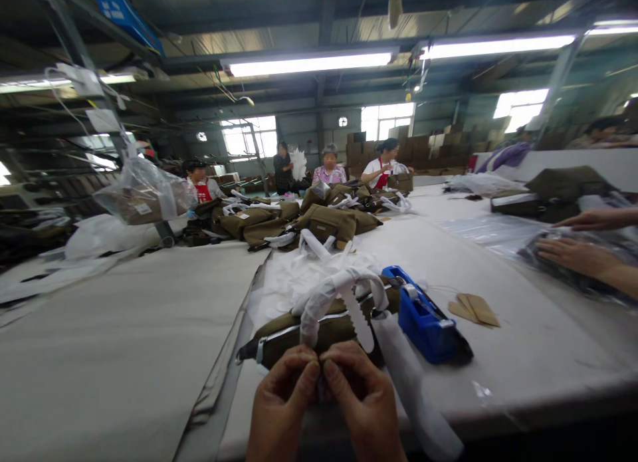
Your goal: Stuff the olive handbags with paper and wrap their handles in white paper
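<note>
An olive-green bag (279,334) with a silver zipper lies on the table right in front of me, its handles wrapped in white foam (326,296). My left hand (282,402) and my right hand (361,399) meet at the bag's near edge, fingertips pinched together on a small bit of it that I cannot make out. A blue tape dispenser (423,319) stands just right of the bag.
The long white table (124,329) runs away from me, with a pile of olive bags (299,219) further along. Small brown card pieces (473,309) lie right of the dispenser. A co-worker's hands (578,252) press on plastic-wrapped goods at right. Several people work at the far end.
</note>
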